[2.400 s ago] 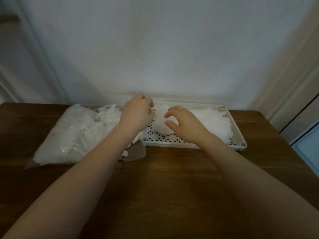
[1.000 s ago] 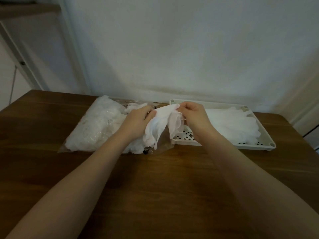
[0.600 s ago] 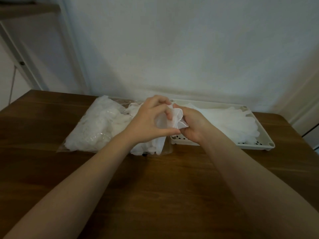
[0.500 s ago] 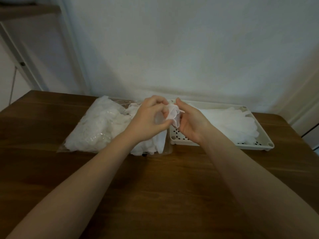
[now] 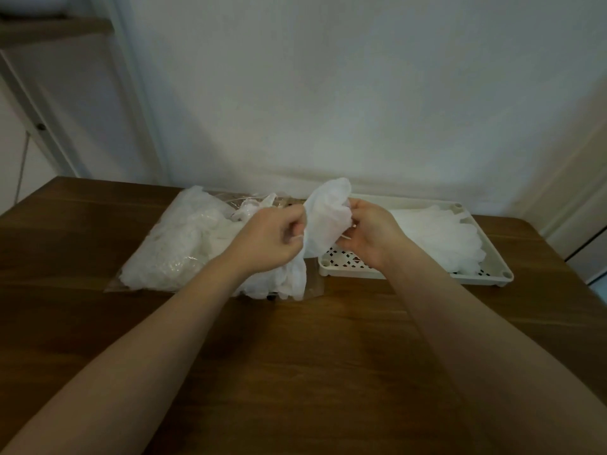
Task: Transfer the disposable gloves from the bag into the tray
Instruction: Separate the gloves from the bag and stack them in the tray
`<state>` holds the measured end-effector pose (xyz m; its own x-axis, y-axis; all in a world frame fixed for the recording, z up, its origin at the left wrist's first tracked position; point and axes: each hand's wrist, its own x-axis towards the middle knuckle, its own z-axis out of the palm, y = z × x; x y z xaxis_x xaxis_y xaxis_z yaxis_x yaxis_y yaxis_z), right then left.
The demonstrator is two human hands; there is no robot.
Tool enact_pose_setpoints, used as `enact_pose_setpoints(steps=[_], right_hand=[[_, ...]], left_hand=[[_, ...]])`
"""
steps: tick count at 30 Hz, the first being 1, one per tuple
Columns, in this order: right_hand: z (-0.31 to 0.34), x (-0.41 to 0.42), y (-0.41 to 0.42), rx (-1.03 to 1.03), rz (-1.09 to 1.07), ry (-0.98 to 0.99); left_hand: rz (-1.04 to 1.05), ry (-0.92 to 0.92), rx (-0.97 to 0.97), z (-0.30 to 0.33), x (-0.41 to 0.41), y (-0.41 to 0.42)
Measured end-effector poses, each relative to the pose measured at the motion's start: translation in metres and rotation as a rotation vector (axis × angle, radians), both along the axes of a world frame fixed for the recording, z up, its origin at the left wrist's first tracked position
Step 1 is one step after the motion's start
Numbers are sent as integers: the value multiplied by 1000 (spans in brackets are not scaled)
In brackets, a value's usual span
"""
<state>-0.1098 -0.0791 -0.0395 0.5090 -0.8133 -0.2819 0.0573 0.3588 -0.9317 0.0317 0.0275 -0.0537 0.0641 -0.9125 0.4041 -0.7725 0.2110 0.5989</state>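
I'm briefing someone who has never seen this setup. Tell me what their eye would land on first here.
First, the white glove held up at the centre, gripped by the left hand and the right hand above the gap between bag and tray. Left of it lies the clear bag stuffed with gloves, its mouth facing the tray. To the right, the cream perforated tray holds a pile of gloves at its right end.
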Motion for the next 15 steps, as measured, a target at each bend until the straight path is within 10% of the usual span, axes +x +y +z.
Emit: enact_pose_setpoints(steps=[5, 15], right_hand=[[22, -3, -4, 174, -20, -349], [67, -41, -11, 373, -202, -931]], left_hand=[[81, -813, 247, -3, -11, -10], [169, -711, 717, 3, -15, -16]])
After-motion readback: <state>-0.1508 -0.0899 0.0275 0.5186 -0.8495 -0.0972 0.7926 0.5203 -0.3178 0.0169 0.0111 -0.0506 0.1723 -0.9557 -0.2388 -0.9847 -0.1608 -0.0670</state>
